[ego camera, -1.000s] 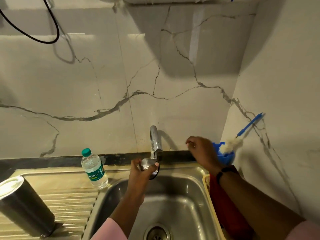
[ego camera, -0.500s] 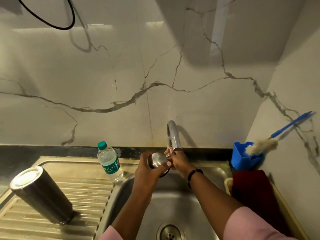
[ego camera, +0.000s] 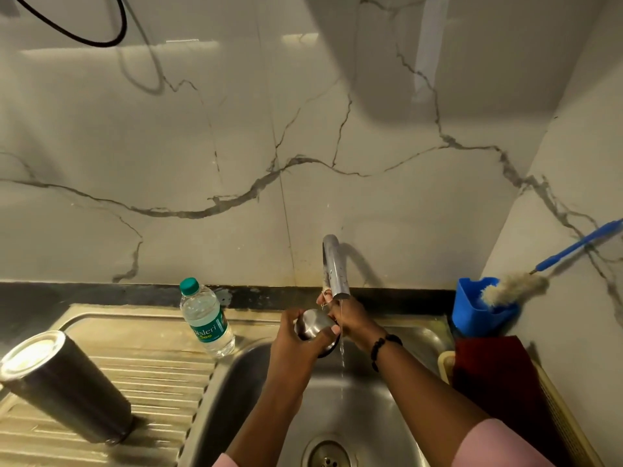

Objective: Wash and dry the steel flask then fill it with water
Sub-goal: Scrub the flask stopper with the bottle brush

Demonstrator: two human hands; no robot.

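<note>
The steel flask stands upside down and tilted on the ribbed drainboard at the left. My left hand grips the flask's small steel cap over the sink, just below the tap. From the other side, my right hand holds the cap's rim with curled fingers. A thin stream of water runs from the spout past my right hand into the basin.
A plastic water bottle with a green cap stands at the sink's back left edge. At the right, a blue holder carries a bottle brush, and a dark red cloth lies in a tray.
My right hand came from the blue holder at the right to the cap under the tap. Water now runs from the spout. The left hand kept holding the cap.
</note>
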